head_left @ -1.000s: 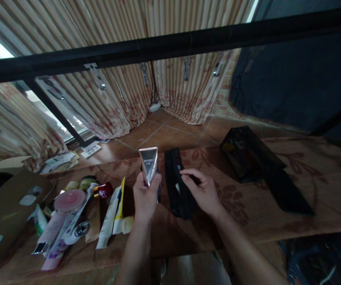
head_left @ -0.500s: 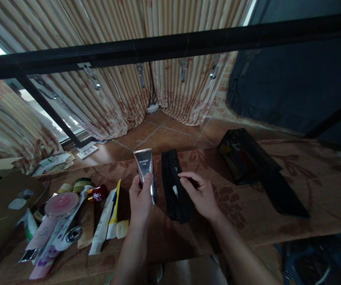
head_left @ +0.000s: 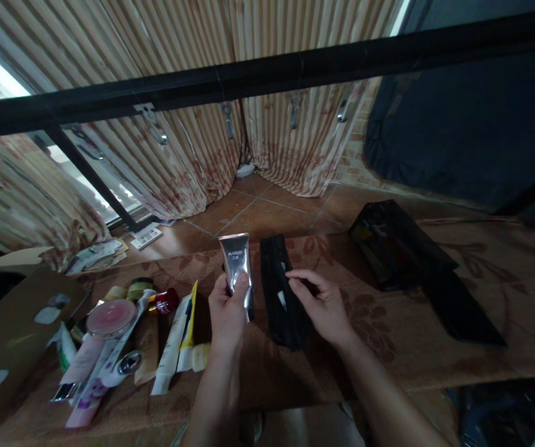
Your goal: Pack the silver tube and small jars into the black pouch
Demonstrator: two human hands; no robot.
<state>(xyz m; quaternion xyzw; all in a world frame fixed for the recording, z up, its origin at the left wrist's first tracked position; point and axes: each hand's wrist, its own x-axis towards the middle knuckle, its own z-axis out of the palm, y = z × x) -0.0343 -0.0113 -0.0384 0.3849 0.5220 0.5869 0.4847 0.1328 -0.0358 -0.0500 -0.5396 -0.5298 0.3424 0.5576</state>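
The left hand (head_left: 228, 316) grips a silver tube (head_left: 236, 257); the right hand (head_left: 327, 310) pinches the edge of the open black pouch (head_left: 273, 267) just beside it, on the cloth-covered tabletop (head_left: 388, 347). Leftward lies a pink-lidded jar (head_left: 111, 318) among other tubes (head_left: 173, 347).

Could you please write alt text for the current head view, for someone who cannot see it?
A person's left hand holds a silver tube beside a narrow black pouch, with the right hand at the pouch's opening. Tubes and jars lie to the left on a brown patterned cloth, with another black bag to the right.
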